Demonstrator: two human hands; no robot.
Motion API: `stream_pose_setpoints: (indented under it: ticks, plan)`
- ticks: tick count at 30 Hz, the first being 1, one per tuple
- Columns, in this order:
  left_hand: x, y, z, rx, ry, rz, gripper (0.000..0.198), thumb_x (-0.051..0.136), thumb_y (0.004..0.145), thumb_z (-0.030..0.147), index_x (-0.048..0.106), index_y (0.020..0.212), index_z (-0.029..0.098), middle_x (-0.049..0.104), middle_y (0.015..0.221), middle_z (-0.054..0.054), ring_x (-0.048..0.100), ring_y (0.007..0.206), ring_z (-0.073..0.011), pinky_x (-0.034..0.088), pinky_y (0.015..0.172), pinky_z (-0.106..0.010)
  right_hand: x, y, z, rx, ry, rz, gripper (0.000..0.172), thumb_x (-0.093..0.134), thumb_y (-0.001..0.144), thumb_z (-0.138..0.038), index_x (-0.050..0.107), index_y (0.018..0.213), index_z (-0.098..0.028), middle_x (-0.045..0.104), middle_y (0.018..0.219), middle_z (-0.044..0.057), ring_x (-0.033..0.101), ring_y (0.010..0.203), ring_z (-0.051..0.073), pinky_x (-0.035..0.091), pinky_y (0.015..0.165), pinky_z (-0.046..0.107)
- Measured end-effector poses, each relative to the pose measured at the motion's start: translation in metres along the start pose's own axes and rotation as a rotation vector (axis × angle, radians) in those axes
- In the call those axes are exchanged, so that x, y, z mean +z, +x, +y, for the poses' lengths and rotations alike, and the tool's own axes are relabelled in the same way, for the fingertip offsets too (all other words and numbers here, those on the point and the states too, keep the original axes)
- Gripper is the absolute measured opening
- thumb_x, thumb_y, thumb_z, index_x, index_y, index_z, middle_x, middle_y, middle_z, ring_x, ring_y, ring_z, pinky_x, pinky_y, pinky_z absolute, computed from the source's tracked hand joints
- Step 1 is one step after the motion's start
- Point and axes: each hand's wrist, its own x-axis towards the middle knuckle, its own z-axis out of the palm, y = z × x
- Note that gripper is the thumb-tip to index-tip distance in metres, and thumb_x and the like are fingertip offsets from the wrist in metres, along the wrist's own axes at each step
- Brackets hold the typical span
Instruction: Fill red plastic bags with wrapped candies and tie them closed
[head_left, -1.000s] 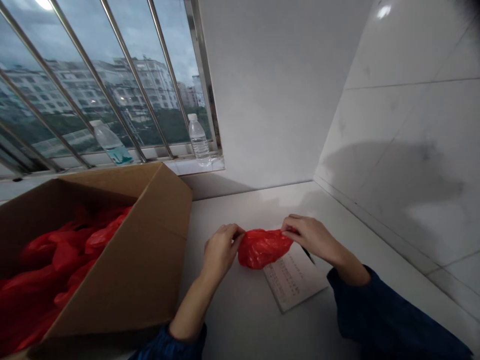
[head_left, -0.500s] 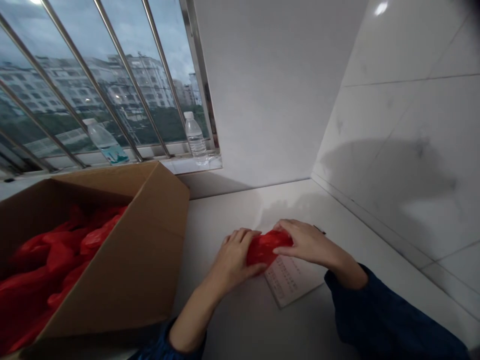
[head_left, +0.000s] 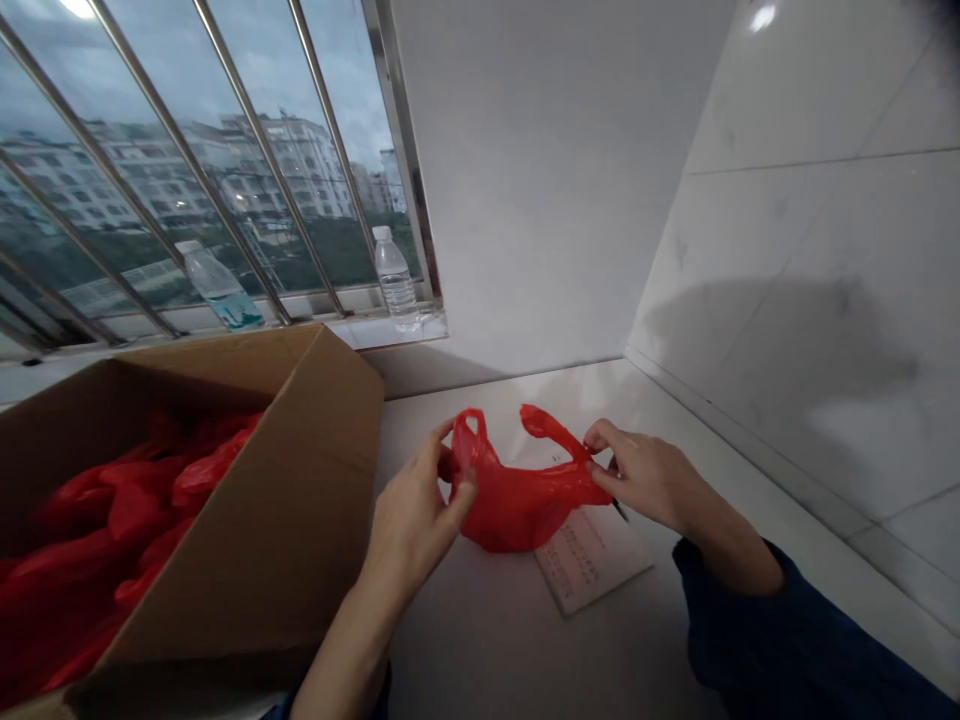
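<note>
A red plastic bag [head_left: 517, 505] with loop handles is stretched between my two hands above a white tabletop. My left hand [head_left: 420, 505] pinches it near the left handle, which stands up as a loop. At the other side, my right hand [head_left: 645, 475] grips the bag by its right handle, whose free end sticks up and to the left. Underneath, partly covered by the bag, lies a notebook [head_left: 596, 565] with handwritten lines. The dark tip of what looks like a pen [head_left: 619, 510] shows beside my right hand.
On the left stands an open cardboard box [head_left: 262, 520] holding several red plastic bags [head_left: 135, 500]. Two clear bottles, one with a teal label [head_left: 236, 308] and one plain [head_left: 396, 285], stand on the sill of a barred window. A marbled wall [head_left: 825, 330] borders the table's right side.
The red bag was bunched small between both hands. Now my hands are farther apart, and the bag is spread out with its handles showing.
</note>
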Motion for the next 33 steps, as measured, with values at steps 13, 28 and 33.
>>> stream_pose_setpoints:
  ticks: [13,28,33]
  plan:
    - [-0.029,-0.015,0.021,0.360,-0.388,-0.308,0.015,0.053,0.099,0.021,0.068,0.099,0.023,0.063,0.096,-0.001,0.061,0.089,-0.0130,0.044,0.079,-0.022,0.006,-0.019,-0.071,-0.491,0.368,0.050,0.015,0.045,0.100,-0.021,0.059,0.097,-0.018,0.069,0.094,0.004,0.064,0.085,0.017,0.046,0.074,0.029]
    - [-0.039,-0.015,0.018,0.446,-0.399,-0.558,0.029,0.045,0.102,0.026,0.056,0.077,0.018,0.055,0.072,0.002,0.054,0.073,-0.0129,0.041,0.076,-0.024,0.035,-0.010,-0.070,-0.193,-0.192,-0.261,0.051,0.057,0.088,-0.062,0.076,0.093,-0.015,0.075,0.088,0.013,0.066,0.090,0.033,0.042,0.087,0.048]
    - [-0.034,-0.015,0.016,0.452,-0.313,-0.508,0.034,0.051,0.100,0.026,0.048,0.068,0.017,0.049,0.062,0.006,0.049,0.061,-0.0094,0.041,0.087,-0.027,0.027,-0.015,-0.068,-0.133,-0.235,0.027,0.058,0.066,0.085,-0.047,0.059,0.130,-0.011,0.069,0.115,0.018,0.063,0.101,0.034,0.043,0.088,0.049]
